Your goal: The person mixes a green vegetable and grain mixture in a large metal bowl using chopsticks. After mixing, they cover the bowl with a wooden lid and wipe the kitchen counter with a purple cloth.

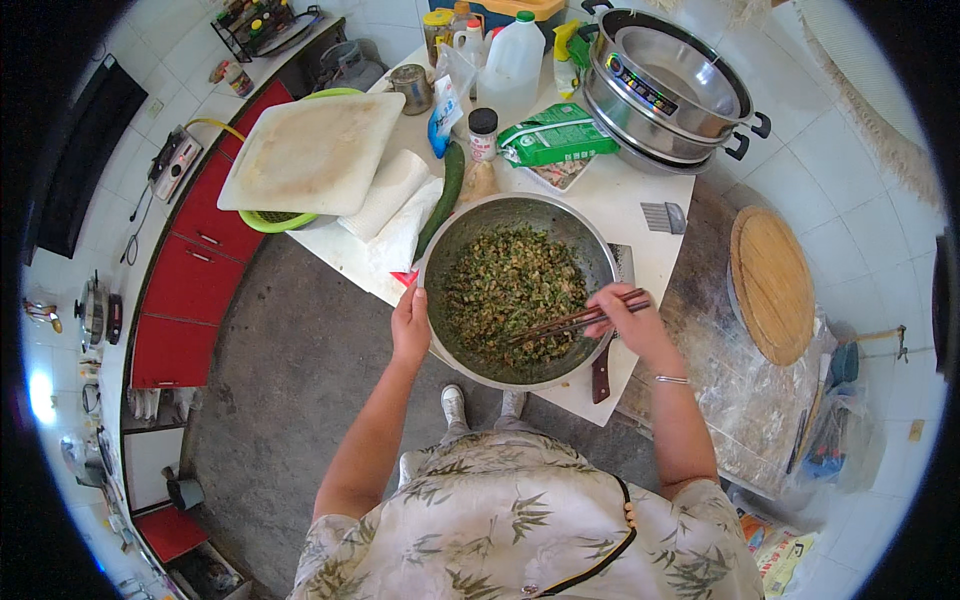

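A white counter stands before me, a stacked steel steamer at its far right. At the near edge sits a wide metal bowl, holding a chopped green-and-brown mixture. A cucumber lies just past its left side. The person's left hand grips the rim there; the right hand is closed around dark chopsticks, tips in the mixture.

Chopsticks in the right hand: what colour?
The chopsticks are dark reddish-brown; the head view shows them best.
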A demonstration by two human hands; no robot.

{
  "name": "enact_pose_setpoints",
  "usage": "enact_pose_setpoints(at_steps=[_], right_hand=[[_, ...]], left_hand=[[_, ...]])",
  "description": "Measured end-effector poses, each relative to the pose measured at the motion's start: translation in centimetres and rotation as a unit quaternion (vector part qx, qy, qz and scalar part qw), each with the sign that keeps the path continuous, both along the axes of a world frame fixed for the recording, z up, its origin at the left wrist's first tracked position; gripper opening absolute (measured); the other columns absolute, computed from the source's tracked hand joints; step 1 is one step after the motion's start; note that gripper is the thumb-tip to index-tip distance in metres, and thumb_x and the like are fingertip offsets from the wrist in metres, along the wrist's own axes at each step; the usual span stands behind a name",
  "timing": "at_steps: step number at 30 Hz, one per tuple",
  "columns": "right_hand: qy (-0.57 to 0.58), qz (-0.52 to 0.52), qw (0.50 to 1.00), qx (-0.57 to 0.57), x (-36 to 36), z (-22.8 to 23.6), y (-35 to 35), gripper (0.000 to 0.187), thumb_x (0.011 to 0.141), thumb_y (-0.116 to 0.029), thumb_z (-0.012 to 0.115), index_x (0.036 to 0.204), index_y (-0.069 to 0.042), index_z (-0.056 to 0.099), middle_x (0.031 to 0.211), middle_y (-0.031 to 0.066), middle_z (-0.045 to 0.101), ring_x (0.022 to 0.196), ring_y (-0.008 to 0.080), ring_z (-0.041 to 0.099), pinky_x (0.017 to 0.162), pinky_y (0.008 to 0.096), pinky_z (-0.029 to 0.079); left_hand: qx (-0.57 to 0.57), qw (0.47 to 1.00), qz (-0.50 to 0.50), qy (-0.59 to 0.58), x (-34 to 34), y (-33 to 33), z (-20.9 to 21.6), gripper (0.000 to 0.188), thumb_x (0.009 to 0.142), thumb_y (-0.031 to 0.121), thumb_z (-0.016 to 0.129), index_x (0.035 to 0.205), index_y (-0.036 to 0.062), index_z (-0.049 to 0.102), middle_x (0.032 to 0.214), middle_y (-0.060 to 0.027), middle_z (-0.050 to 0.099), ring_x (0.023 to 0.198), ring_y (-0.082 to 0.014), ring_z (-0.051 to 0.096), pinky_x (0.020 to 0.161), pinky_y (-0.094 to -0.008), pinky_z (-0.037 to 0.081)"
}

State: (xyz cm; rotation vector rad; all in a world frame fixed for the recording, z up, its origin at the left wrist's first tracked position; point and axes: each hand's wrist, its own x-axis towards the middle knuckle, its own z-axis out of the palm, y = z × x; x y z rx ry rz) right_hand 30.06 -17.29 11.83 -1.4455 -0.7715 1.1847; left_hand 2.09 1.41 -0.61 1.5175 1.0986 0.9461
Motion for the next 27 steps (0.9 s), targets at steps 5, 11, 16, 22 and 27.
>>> enact_pose_setpoints(at_steps=[5,11,16,22,27], right_hand=[[0.014,0.004,0.999,0.036,-5.4,-2.0,3.3,0.024,0.089,-0.020,0.053,0.093,0.003,0.060,0.079,0.0107,0.064,0.064,0.0165,0.064,0.057,0.0253,0.054],[0.010,-0.074,0.997,0.025,-0.8,-1.7,1.2,0.025,0.090,-0.020,0.051,0.096,0.004,0.059,0.079,0.0137,0.064,0.063,0.0182,0.065,0.057,0.0263,0.055],[0.033,-0.106,0.989,0.094,-3.6,-0.3,4.2,0.028,0.091,-0.022,0.050,0.101,0.004,0.058,0.086,0.0133,0.063,0.066,0.0185,0.065,0.060,0.0273,0.055],[0.065,-0.174,0.982,0.035,-2.3,-3.1,5.7,0.025,0.090,-0.019,0.052,0.097,0.004,0.060,0.083,0.0140,0.063,0.068,0.0198,0.065,0.061,0.0273,0.055],[0.018,-0.206,0.967,0.147,-0.1,-0.1,2.6,0.021,0.090,-0.016,0.052,0.096,0.002,0.060,0.088,0.0114,0.063,0.072,0.0182,0.064,0.066,0.0266,0.054]], left_hand=[[-0.047,0.999,-0.004,0.000,0.3,0.1,-0.1,0.037,0.095,0.023,0.042,0.118,-0.0046,0.052,0.103,-0.0046,0.059,0.094,-0.0111,0.051,0.083,-0.0241,0.039],[-0.019,1.000,0.009,0.013,0.0,-0.3,0.7,0.038,0.094,0.024,0.045,0.119,-0.0029,0.052,0.107,-0.0107,0.060,0.099,-0.0151,0.053,0.087,-0.0272,0.040],[-0.024,1.000,0.006,-0.002,0.3,-0.4,0.9,0.038,0.095,0.023,0.043,0.117,-0.0053,0.052,0.105,-0.0089,0.059,0.097,-0.0143,0.052,0.086,-0.0263,0.040],[-0.010,0.999,0.022,0.049,0.4,-0.4,1.1,0.036,0.094,0.022,0.044,0.118,-0.0048,0.052,0.105,-0.0119,0.060,0.098,-0.0171,0.054,0.087,-0.0288,0.040],[-0.013,1.000,0.008,-0.010,0.3,-0.5,0.9,0.037,0.094,0.023,0.044,0.118,-0.0041,0.052,0.108,-0.0095,0.059,0.102,-0.0158,0.051,0.090,-0.0277,0.038]])
